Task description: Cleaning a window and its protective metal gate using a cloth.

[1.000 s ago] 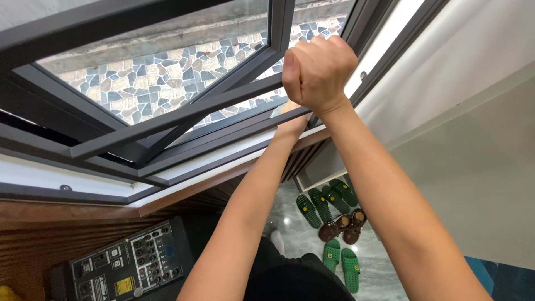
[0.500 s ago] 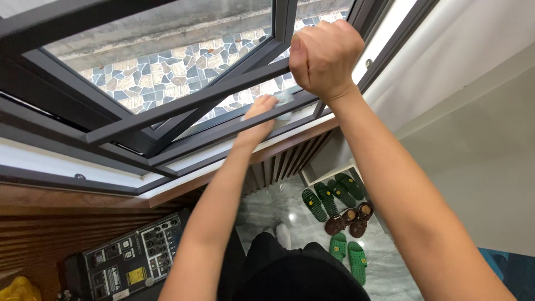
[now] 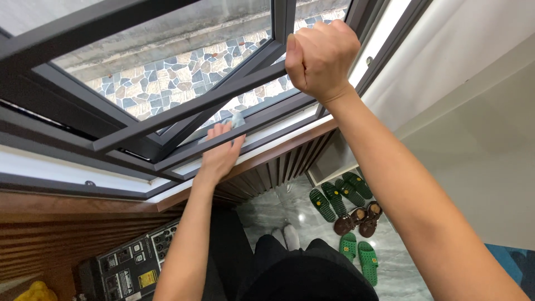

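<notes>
Two hands are working at a dark window frame (image 3: 184,111). A small pale cloth (image 3: 236,120) is lying pressed against the lower frame rail, now further left along that rail than half a second ago, when it was sitting close under the right fist. The left hand (image 3: 220,153) is pressing the cloth with its fingers (image 3: 214,132) held together and nearly flat, fingertips touching the rail. The right hand (image 3: 320,56) is staying clenched in a fist around the slanted frame bar at the far right, fingers wrapped shut on it. Below, on the near marble floor (image 3: 278,212), green slippers (image 3: 356,253) and brown sandals (image 3: 356,220) are lying to the right, and a black audio mixer (image 3: 134,267) is sitting at the near left.
</notes>
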